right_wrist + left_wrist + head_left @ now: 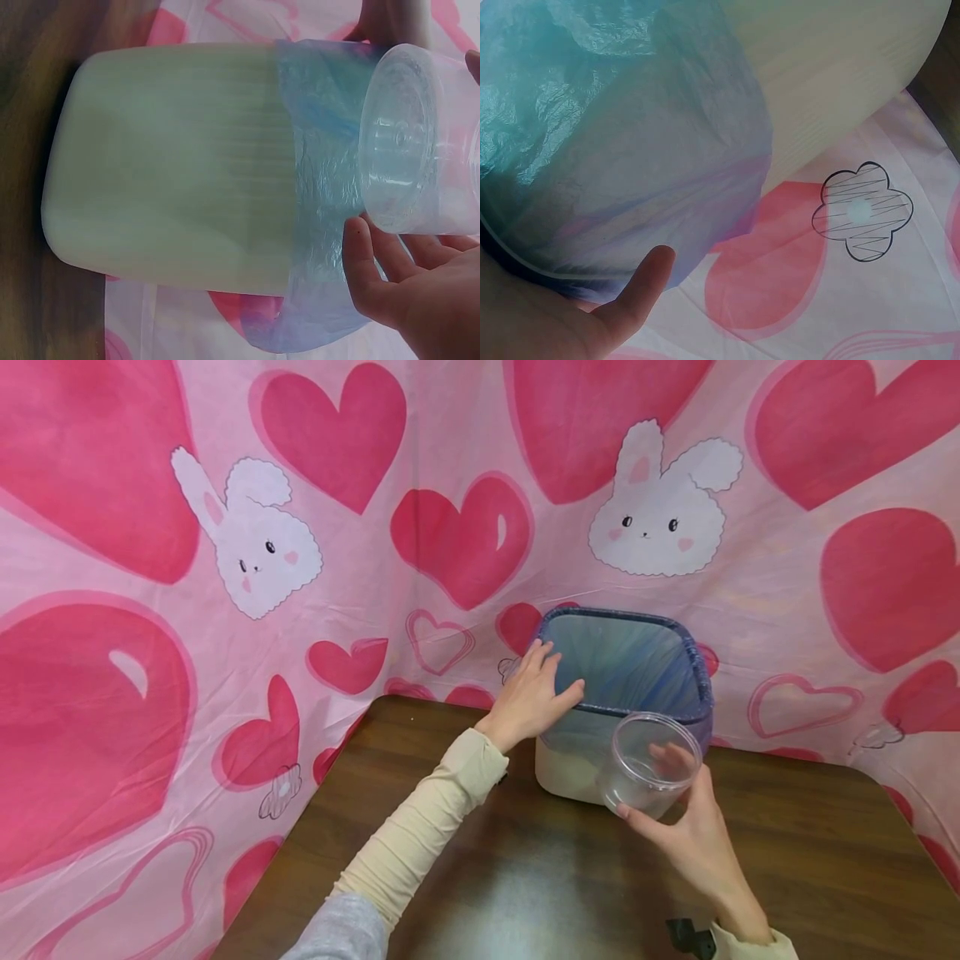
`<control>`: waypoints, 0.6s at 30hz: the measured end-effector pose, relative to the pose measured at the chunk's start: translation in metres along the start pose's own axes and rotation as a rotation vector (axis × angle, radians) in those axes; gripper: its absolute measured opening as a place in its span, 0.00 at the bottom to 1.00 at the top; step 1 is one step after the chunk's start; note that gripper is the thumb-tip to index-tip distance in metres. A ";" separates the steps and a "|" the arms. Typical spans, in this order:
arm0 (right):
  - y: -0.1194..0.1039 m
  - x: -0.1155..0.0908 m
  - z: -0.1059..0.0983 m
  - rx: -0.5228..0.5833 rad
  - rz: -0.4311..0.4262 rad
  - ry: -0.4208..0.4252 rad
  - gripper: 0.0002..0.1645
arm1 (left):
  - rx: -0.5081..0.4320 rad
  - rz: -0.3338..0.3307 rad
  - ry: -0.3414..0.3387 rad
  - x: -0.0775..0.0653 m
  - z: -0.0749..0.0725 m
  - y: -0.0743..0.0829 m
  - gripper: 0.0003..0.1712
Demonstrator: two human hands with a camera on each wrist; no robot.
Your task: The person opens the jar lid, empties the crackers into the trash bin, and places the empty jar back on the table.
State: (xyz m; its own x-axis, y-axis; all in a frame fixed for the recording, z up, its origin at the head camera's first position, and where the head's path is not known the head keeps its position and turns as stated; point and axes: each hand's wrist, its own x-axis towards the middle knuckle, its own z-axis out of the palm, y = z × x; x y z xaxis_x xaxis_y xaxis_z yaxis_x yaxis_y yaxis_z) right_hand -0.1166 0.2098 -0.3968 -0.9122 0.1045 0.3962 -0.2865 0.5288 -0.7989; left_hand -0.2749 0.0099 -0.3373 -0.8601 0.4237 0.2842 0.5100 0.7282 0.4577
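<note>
A cream trash bin (566, 768) stands on the table, lined with a translucent blue-purple trash bag (682, 150) folded over its rim. My left hand (528, 697) is at the bin's left rim, fingers fairly straight and thumb spread toward the opening. Its thumb (649, 281) shows beside the bag in the left wrist view. In front of the bin, my right hand (701, 839) holds a clear plastic jar (652, 764) with no lid, thumb near its base and fingers behind. The right wrist view shows the jar (405, 142) overlapping the bagged upper part of the bin.
The dark wooden table (525, 885) extends in front of the bin and to both sides. Behind it hangs a pink cloth (465, 435) printed with hearts and rabbits, close to the bin's back.
</note>
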 end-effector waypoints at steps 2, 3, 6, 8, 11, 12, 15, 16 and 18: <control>0.000 0.000 0.000 0.011 -0.010 -0.001 0.56 | 0.000 -0.001 0.000 0.000 0.000 0.000 0.41; 0.000 0.000 0.000 0.014 -0.010 -0.004 0.56 | 0.001 -0.002 0.001 0.000 0.001 0.000 0.41; 0.000 -0.001 0.000 0.014 -0.002 -0.016 0.56 | 0.004 -0.001 0.002 0.000 0.001 0.000 0.41; 0.001 -0.001 0.000 0.008 0.009 -0.026 0.56 | 0.005 -0.001 0.003 0.000 0.001 0.000 0.41; 0.002 -0.001 0.000 -0.010 0.017 -0.038 0.56 | 0.005 -0.001 0.004 0.000 0.001 0.000 0.41; 0.002 -0.002 0.001 -0.016 0.014 -0.040 0.56 | 0.004 -0.001 0.004 0.000 0.001 0.000 0.41; 0.003 -0.003 0.001 -0.030 0.004 -0.047 0.56 | 0.003 -0.001 0.007 0.000 0.001 0.000 0.41; 0.004 -0.004 0.001 -0.033 -0.001 -0.049 0.55 | 0.003 -0.001 0.008 0.000 0.001 0.000 0.41; 0.004 -0.005 0.001 -0.034 -0.008 -0.054 0.55 | 0.002 0.000 0.009 0.000 0.002 0.000 0.40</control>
State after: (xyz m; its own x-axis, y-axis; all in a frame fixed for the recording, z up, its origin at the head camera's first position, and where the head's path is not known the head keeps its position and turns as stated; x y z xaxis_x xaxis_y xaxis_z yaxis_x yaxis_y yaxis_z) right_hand -0.1140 0.2108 -0.4025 -0.9246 0.0547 0.3770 -0.2849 0.5577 -0.7796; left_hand -0.2752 0.0109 -0.3387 -0.8597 0.4192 0.2917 0.5103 0.7292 0.4559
